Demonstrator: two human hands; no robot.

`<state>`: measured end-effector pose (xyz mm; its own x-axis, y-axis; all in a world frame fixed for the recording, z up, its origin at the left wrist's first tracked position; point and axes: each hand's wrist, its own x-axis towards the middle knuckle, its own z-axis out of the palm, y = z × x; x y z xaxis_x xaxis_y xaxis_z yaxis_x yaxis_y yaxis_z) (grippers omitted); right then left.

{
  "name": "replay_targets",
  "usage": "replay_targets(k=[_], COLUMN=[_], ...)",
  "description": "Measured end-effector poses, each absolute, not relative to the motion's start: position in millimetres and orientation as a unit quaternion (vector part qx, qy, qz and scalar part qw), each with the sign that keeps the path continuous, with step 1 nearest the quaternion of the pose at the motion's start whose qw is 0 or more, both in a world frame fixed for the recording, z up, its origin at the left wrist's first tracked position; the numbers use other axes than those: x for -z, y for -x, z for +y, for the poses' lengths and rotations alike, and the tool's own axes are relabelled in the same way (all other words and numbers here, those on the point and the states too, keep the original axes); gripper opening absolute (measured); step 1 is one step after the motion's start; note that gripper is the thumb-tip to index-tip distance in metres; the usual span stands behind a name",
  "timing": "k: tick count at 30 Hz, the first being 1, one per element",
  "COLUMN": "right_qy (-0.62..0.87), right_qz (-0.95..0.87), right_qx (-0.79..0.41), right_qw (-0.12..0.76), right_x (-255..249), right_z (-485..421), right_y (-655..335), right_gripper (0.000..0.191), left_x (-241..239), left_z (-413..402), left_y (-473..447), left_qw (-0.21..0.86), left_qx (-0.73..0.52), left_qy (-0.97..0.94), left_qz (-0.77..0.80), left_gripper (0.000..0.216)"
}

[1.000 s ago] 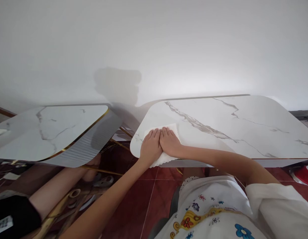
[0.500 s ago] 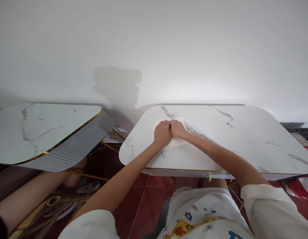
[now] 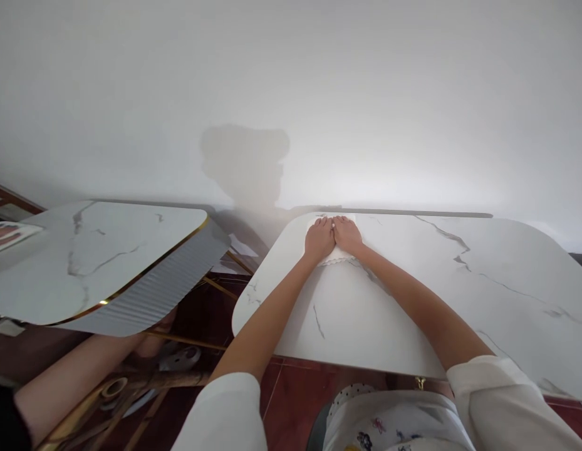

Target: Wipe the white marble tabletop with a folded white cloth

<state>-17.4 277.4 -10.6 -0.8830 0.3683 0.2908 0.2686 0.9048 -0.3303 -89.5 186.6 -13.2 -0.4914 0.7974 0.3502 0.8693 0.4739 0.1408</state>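
Note:
My left hand (image 3: 320,239) and my right hand (image 3: 348,235) sit side by side on a thin white cloth (image 3: 338,256) with a wavy edge. Both press it down on a white marble-patterned tabletop (image 3: 403,300), close to the edge by the wall. The fingers of each hand are bent over the cloth, and the hands touch or nearly touch. Most of the cloth lies hidden beneath them. Whether it is fabric or paper I cannot tell.
A second marble-patterned table (image 3: 131,269) with gold trim stands on the left, with another person's leg (image 3: 79,376) below it. A tape roll (image 3: 114,388) lies down there. The white wall (image 3: 389,113) borders both tables. A gold latch (image 3: 420,383) shows at the near edge.
Both hands have pushed the cloth away from me, toward the wall side of the tabletop, and now lie more evenly side by side. The view has shifted slightly, with my body leaning forward.

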Motion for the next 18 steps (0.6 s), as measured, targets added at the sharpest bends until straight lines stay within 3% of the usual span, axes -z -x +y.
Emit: replay_targets(k=[6,14,18], right_qy=[0.187,0.225,0.244], right_qz=[-0.961,-0.957,-0.957], right_qx=[-0.148,-0.100,-0.096], right_qw=[0.141,0.150,0.127], right_x=[7.8,0.9,-2.1], right_z=[303.2,324.6,320.7], right_y=[32.6,35.4,35.9], right_gripper=[0.045,0.036,0.035], left_x=[13.6,8.8,6.1], left_z=[213.1,241.7,240.3], left_y=[106.6,99.7,108.1], left_qw=[0.098,0.165,0.094], left_qx=[0.147,0.164,0.160], left_qy=[0.448,0.441,0.488], left_qz=[-0.877,-0.867,-0.853], left_gripper=[0.045,0.032,0.032])
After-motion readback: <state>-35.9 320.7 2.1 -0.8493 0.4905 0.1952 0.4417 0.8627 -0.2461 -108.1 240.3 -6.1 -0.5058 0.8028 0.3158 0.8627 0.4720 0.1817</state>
